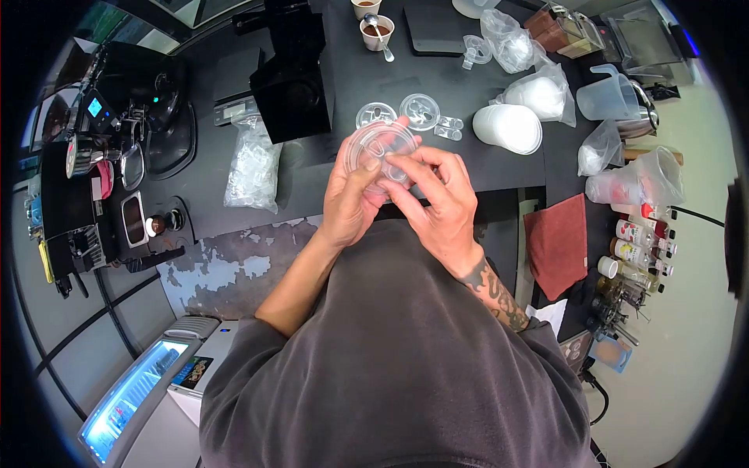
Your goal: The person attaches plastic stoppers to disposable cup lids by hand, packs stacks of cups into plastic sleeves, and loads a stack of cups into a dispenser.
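A round clear plastic cup lid (380,139) is raised above the counter's near edge, between both hands. My left hand (351,204) holds it from the left and below, with the thumb on its face. On the right, my right hand (443,209) has its index finger and thumb against the lid's center and lower rim. Just beyond lie a clear lid (374,114), partly hidden behind the held one, and another clear lid (420,111). Small clear plastic pieces (449,127) rest beside them.
A stack of white cups (507,129) stands to the right, near bagged white items (542,95). At left are a bag of clear plastic (253,165) and a black boxy machine (292,97). A spoon (376,31) sits in a paper cup (367,40) at the back.
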Demonstrator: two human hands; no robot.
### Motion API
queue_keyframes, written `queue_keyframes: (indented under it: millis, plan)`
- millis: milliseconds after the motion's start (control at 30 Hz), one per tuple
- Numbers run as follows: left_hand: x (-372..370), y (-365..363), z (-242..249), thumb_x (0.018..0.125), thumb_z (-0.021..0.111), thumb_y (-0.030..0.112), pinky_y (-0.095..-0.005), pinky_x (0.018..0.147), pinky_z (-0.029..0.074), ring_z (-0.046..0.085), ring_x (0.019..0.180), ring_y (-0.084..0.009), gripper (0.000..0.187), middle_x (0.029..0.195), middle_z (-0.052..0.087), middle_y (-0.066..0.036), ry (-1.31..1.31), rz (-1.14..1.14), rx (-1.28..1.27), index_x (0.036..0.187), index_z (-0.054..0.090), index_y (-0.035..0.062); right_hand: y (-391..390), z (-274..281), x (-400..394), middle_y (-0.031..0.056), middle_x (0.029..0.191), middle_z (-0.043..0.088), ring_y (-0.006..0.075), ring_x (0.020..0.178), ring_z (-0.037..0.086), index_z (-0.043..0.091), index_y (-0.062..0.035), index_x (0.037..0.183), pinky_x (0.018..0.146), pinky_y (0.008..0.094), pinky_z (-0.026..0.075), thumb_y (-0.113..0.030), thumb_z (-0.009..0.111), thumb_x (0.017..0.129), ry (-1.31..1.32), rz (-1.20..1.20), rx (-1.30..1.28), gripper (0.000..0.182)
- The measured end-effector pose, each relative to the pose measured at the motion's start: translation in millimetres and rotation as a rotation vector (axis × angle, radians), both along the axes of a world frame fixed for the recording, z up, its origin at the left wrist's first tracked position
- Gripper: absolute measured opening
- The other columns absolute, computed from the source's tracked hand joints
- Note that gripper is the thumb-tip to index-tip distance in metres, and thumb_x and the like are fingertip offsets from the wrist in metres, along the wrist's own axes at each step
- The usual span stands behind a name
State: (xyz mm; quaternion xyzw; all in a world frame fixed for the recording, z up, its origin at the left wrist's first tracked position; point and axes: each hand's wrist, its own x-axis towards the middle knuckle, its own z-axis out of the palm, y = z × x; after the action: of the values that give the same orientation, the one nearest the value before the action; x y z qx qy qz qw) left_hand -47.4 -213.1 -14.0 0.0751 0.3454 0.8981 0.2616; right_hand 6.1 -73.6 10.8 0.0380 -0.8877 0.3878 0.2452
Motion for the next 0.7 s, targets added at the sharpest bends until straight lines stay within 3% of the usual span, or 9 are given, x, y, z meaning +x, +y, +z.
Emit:
queue_keyframes:
  millis: [167,267,333,367,433,467,533,633,700]
  plan:
    - [0,-5,-9,0.109,0.052,0.019,-0.045,0.103,0.056,0.06,0.131,-0.0286,0.042,0.142,0.058,-0.018,-0.032,-0.027,-0.016,0.146,0.043,0.0022,1,0,1,0.0004,0.102,0.063,0.0192,0.081,0.055,0.077,-0.0131,0.117,0.075,0.034,0.045,-0.015,0.087,0.077,0.052,0.008,0.021,0.042]
    - [2,-1,-3,0.108,0.056,0.019,-0.0413,0.097,0.059,0.063,0.124,-0.0249,0.037,0.137,0.06,-0.016,-0.012,0.087,-0.09,0.14,0.047,0.002,1,2,2,0.0011,0.102,0.063,0.0189,0.081,0.055,0.076,-0.0129,0.118,0.076,0.0337,0.045,-0.013,0.086,0.078,0.06,0.021,0.013,0.041]
    - [2,-2,-4,0.107,0.056,0.017,-0.0427,0.103,0.056,0.065,0.122,-0.0273,0.037,0.134,0.063,-0.019,-0.025,0.103,-0.14,0.139,0.047,-0.0009,2,3,2,0.0024,0.102,0.062,0.0183,0.083,0.056,0.076,-0.0123,0.119,0.077,0.033,0.046,-0.01,0.085,0.08,0.066,0.036,0.01,0.04]
    - [2,-3,-4,0.106,0.056,0.015,-0.0434,0.106,0.054,0.066,0.121,-0.0285,0.037,0.132,0.064,-0.021,-0.033,0.112,-0.166,0.138,0.047,-0.0023,2,3,3,0.0034,0.103,0.062,0.0181,0.084,0.056,0.076,-0.0118,0.118,0.077,0.0327,0.047,-0.008,0.084,0.081,0.048,0.014,-0.075,0.038]
    - [3,-1,0,0.106,0.059,0.018,-0.0361,0.102,0.054,0.065,0.118,-0.0207,0.035,0.129,0.066,-0.015,0.039,0.118,-0.209,0.134,0.049,-0.0005,1,2,6,0.0055,0.105,0.062,0.0176,0.087,0.057,0.077,-0.0108,0.116,0.079,0.032,0.048,-0.005,0.082,0.083,0.011,-0.027,-0.249,0.034]
    - [3,-1,2,0.106,0.061,0.02,-0.0324,0.1,0.053,0.065,0.116,-0.0168,0.034,0.127,0.067,-0.012,0.076,0.121,-0.231,0.132,0.051,0.0004,4,6,3,0.0074,0.106,0.062,0.0173,0.088,0.057,0.072,-0.0073,0.124,0.078,0.0304,0.05,-0.001,0.08,0.085,0.006,-0.054,-0.23,0.04]
    - [2,-3,7,0.106,0.061,0.019,-0.0305,0.099,0.051,0.064,0.113,-0.0143,0.034,0.123,0.068,-0.011,0.12,0.112,-0.291,0.132,0.051,0.0003,3,-2,0,0.0073,0.113,0.064,0.014,0.095,0.061,0.063,-0.0018,0.132,0.08,0.0273,0.053,-0.003,0.079,0.089,-0.094,-0.126,-0.548,0.046]
    - [3,-11,4,0.105,0.062,0.018,-0.0295,0.098,0.05,0.063,0.112,-0.0124,0.034,0.121,0.067,-0.009,0.178,0.09,-0.351,0.132,0.051,-0.0001,13,8,1,0.0074,0.118,0.067,0.0111,0.102,0.064,0.056,0.0027,0.137,0.084,0.0242,0.054,-0.005,0.075,0.095,-0.449,0.132,-1.106,0.047]
    - [4,-15,4,0.105,0.063,0.017,-0.0293,0.097,0.05,0.062,0.112,-0.0118,0.036,0.122,0.066,-0.008,0.227,0.087,-0.391,0.133,0.051,-0.0006,17,9,6,0.008,0.118,0.069,0.0105,0.104,0.065,0.057,0.003,0.135,0.087,0.0242,0.055,-0.005,0.073,0.097,-0.497,0.205,-1.154,0.041]
